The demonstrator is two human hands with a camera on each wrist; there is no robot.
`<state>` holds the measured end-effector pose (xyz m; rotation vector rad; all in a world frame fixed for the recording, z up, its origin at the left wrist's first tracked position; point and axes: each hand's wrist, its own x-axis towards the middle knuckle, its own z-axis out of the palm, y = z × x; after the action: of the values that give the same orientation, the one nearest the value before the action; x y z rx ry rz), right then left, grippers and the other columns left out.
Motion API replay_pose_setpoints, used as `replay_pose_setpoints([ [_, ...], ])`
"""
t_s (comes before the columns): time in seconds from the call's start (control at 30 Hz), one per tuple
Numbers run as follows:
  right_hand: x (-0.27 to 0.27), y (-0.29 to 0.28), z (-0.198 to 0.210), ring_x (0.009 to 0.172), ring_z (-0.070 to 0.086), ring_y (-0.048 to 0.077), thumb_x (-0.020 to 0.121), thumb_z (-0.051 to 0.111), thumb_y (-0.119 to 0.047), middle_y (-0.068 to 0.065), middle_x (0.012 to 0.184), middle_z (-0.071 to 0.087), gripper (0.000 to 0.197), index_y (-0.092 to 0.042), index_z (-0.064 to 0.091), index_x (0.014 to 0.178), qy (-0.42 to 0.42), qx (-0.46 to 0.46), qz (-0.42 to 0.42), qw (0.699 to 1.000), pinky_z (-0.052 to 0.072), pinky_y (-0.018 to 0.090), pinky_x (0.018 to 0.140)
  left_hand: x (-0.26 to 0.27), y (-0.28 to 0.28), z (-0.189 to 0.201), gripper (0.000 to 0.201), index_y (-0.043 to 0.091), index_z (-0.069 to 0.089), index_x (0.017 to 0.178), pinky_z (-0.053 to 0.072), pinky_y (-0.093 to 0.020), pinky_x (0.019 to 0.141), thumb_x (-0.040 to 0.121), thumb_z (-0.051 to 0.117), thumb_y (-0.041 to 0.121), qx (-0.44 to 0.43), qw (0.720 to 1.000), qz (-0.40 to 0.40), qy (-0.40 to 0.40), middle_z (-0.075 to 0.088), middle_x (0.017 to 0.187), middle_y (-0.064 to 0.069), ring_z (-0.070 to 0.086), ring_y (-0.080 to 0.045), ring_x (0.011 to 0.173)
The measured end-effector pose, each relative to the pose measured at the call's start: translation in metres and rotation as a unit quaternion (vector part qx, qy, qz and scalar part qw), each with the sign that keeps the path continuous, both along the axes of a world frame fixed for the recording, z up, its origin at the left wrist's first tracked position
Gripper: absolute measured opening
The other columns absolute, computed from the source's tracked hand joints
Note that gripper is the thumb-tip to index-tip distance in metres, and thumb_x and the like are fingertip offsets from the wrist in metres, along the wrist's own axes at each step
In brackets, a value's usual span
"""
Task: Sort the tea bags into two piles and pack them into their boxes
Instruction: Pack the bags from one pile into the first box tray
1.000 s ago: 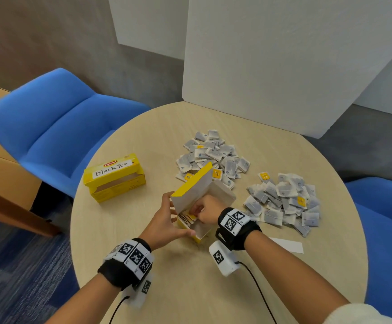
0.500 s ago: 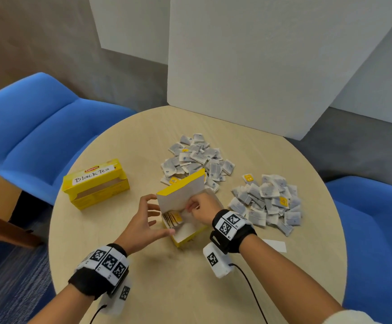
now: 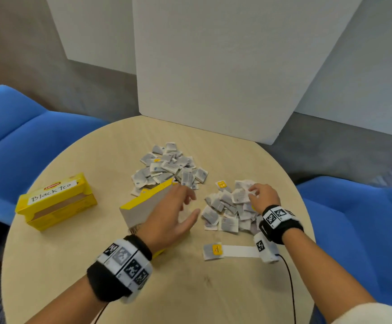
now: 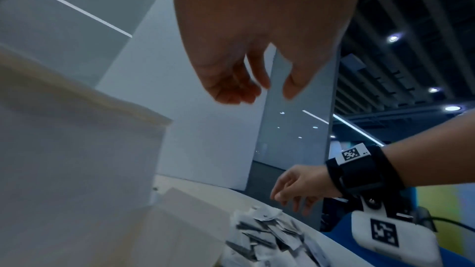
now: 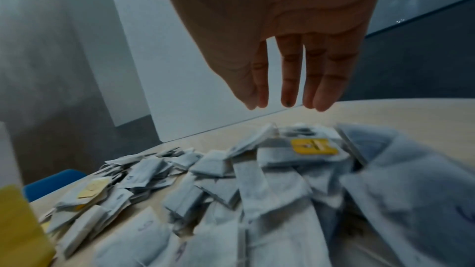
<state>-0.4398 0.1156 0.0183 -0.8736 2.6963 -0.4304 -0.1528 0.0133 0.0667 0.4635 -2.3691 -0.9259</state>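
An open yellow tea box (image 3: 143,206) stands mid-table, its grey lid flap (image 4: 77,170) raised. My left hand (image 3: 191,204) hovers just over its right side with relaxed fingers, holding nothing (image 4: 259,94). My right hand (image 3: 253,191) reaches over the right pile of tea bags (image 3: 227,206), fingers straight and empty (image 5: 282,105), the tips at the top of the pile (image 5: 257,190). A second pile of tea bags (image 3: 169,167) lies behind the open box. The yellow "Black Tea" box (image 3: 55,202) sits at the left, apart from both hands.
One loose tea bag with a yellow tag (image 3: 213,251) lies by a white paper strip (image 3: 239,251) near my right wrist. The round wooden table (image 3: 190,288) is bordered by blue chairs (image 3: 15,136) left and right and white panels (image 3: 213,78) behind.
My right hand came out of the open box and moved right to the right pile. My left hand let go of the box's side and lifted over it.
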Motion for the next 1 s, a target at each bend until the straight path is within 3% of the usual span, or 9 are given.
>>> replay_pose_setpoints([
  [0.1,-0.001,0.002,-0.011,0.097,0.06,0.033,0.09,0.061,-0.032,0.014,0.105,0.065,0.029,-0.008,0.065,0.106,-0.01,0.006,-0.025,1.0,0.046,0.033,0.077,-0.045,0.006,-0.012,0.016,0.02,0.052,0.107,0.036,-0.015,0.068,0.093,0.054,0.028,0.01,0.993,-0.046,-0.106,0.046,0.099,0.004,0.044,-0.003,0.079],
  [0.2,-0.001,-0.002,-0.024,0.065,0.049,0.024,0.085,0.064,-0.044,0.006,0.071,0.054,0.037,-0.013,0.054,0.069,-0.008,0.002,-0.033,0.999,0.036,0.027,0.055,-0.079,0.012,-0.028,0.016,0.015,0.055,0.11,0.039,-0.02,0.073,0.095,0.052,0.02,0.056,0.982,-0.059,-0.169,0.05,0.107,-0.003,0.053,-0.016,0.086],
  [0.27,-0.003,-0.006,-0.032,0.062,0.044,0.023,0.082,0.068,-0.044,0.001,0.063,0.044,0.045,-0.018,0.041,0.057,-0.015,-0.009,-0.035,0.999,0.029,0.027,0.051,-0.097,0.012,-0.038,0.018,0.013,0.057,0.112,0.034,-0.013,0.069,0.095,0.051,0.017,0.083,0.976,-0.042,-0.196,0.052,0.111,-0.007,0.056,-0.019,0.091],
  [0.4,-0.007,-0.007,-0.038,0.082,0.056,0.022,0.079,0.073,-0.03,0.003,0.085,0.058,0.022,-0.016,0.057,0.078,-0.061,-0.066,-0.04,0.995,0.043,0.027,0.068,-0.121,0.005,-0.052,0.027,0.011,0.055,0.122,0.034,-0.015,0.074,0.095,0.05,0.013,0.101,0.967,-0.011,-0.235,0.051,0.118,-0.009,0.057,-0.022,0.101],
  [0.6,-0.01,0.002,-0.024,0.074,0.055,0.011,0.082,0.072,-0.018,-0.002,0.078,0.061,0.009,-0.011,0.067,0.085,-0.121,-0.183,-0.006,0.976,0.037,0.005,0.056,-0.134,-0.003,-0.063,0.044,0.013,0.042,0.136,0.035,-0.019,0.084,0.094,0.054,0.016,0.109,0.964,0.005,-0.241,0.046,0.13,-0.009,0.051,-0.021,0.114],
  [0.7,0.002,0.005,-0.014,0.074,0.059,0.01,0.08,0.074,-0.013,-0.004,0.076,0.064,0.01,-0.015,0.065,0.081,-0.214,-0.207,0.072,0.952,0.046,0.014,0.066,-0.132,-0.006,-0.062,0.055,0.013,0.037,0.139,0.039,-0.023,0.088,0.091,0.06,0.026,0.154,0.968,0.008,-0.199,0.046,0.131,-0.003,0.049,-0.018,0.116],
  [0.77,0.014,0.004,-0.01,0.075,0.063,0.011,0.08,0.075,-0.018,-0.001,0.079,0.067,0.009,-0.015,0.067,0.083,-0.254,-0.187,0.138,0.939,0.052,0.022,0.069,-0.128,-0.008,-0.06,0.058,0.014,0.04,0.138,0.044,-0.023,0.087,0.088,0.065,0.03,0.22,0.958,0.002,-0.182,0.052,0.123,0.001,0.054,-0.013,0.111],
  [0.87,0.03,-0.003,-0.011,0.075,0.065,0.011,0.081,0.074,-0.024,0.001,0.078,0.069,0.008,-0.02,0.069,0.085,-0.276,-0.187,0.176,0.926,0.053,0.023,0.071,-0.12,-0.013,-0.061,0.045,0.011,0.054,0.126,0.051,-0.021,0.078,0.084,0.07,0.019,0.266,0.946,-0.011,-0.184,0.065,0.104,-0.003,0.062,-0.015,0.093],
  [1.0,0.04,-0.01,-0.021,0.074,0.06,0.011,0.086,0.063,-0.011,0.002,0.077,0.067,0.015,-0.018,0.068,0.098,-0.247,-0.175,0.151,0.941,0.047,0.022,0.071,-0.103,-0.017,-0.063,0.04,0.017,0.054,0.118,0.049,-0.02,0.063,0.082,0.069,0.007,0.296,0.935,0.048,-0.188,0.055,0.08,0.0,0.056,-0.013,0.067],
])
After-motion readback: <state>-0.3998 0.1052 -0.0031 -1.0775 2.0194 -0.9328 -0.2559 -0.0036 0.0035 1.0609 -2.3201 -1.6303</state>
